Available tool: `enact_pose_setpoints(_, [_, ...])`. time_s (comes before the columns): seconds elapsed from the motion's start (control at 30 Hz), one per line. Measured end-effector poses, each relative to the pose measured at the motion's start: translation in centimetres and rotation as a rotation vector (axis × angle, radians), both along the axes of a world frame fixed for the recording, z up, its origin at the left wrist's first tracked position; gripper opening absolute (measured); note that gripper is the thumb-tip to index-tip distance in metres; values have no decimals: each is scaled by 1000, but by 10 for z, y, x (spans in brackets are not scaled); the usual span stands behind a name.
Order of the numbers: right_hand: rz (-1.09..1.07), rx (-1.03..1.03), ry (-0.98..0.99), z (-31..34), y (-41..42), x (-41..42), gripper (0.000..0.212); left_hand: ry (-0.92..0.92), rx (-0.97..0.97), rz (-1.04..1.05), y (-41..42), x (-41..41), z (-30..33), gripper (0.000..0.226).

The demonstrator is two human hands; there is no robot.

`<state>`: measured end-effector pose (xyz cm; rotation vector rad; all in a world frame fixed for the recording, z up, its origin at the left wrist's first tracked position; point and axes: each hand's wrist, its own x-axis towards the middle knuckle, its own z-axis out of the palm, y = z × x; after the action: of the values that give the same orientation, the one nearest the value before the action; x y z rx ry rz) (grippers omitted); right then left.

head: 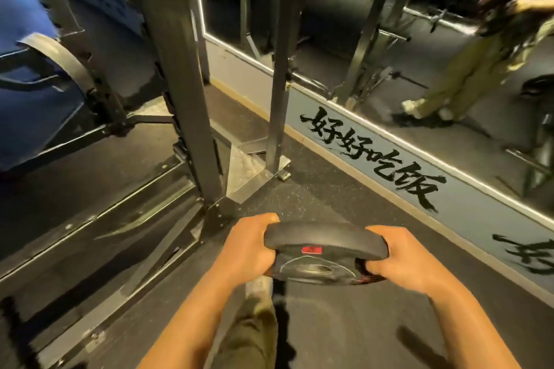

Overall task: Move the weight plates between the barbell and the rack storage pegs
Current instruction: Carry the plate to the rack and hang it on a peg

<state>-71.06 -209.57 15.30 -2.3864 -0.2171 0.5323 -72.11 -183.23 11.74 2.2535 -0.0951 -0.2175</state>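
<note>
A black weight plate (322, 244) with a red label and a metal centre hub hangs in front of me above the rubber floor, tilted with its face toward me. My left hand (250, 246) grips its left rim, thumb on top. My right hand (398, 257) grips its right rim, fingers curled under. The rack's black upright (177, 69) stands ahead and to the left. A large dark plate (64, 61) sits on edge at the far left of the rack. No barbell or storage peg shows clearly.
A thinner rack post (281, 69) stands on a metal foot plate (254, 165). A wall mirror (389, 24) with painted lettering below runs along the right and reflects a person. Blue padding (27, 99) lies at left. My leg (254, 323) is below the plate.
</note>
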Motion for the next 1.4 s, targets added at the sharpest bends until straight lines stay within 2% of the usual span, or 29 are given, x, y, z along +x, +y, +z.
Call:
enact_pose_setpoints(0.17, [-25,-91,-50,23,-26,103,13,-21,-111,-54,-28,115,4,22])
enact_pose_setpoints(0.27, [-44,-109,-53,29,-39,160,18,-26,-94,-89,-41,179,7,20])
enact_pose_setpoints(0.4, [-84,-64,-93,28,-55,221,23,-49,-81,-96,-60,258,16,17])
enact_pose_setpoints(0.53, [-95,-12,-42,17,-73,281,25,-22,-53,-122,-78,319,12,27])
enact_pose_setpoints(0.6, [-53,-21,-2,10,-83,321,24,19,-40,-81,-87,348,7,31])
enact_pose_setpoints(0.7, [48,-43,58,-6,-97,385,20,77,7,-50,-98,386,-6,22])
enact_pose_setpoints(0.8, [184,-63,134,-26,-109,455,21,136,-11,66,-115,421,-21,35])
enact_pose_setpoints(0.93, [341,-141,72,-36,-123,547,28,167,-9,205,-139,469,-27,39])
enact_pose_setpoints(1.0, [410,-180,48,-38,-124,587,21,173,-27,285,-150,487,-27,39])
enact_pose_setpoints(1.17, [503,-243,40,-32,-101,650,36,130,-61,474,-154,525,-26,48])
enact_pose_setpoints(1.27, [545,-257,65,-42,-85,674,36,141,-28,511,-145,542,-36,50])
enact_pose_setpoints(1.4, [573,-306,96,-59,-75,689,31,252,-17,512,-139,556,-47,36])
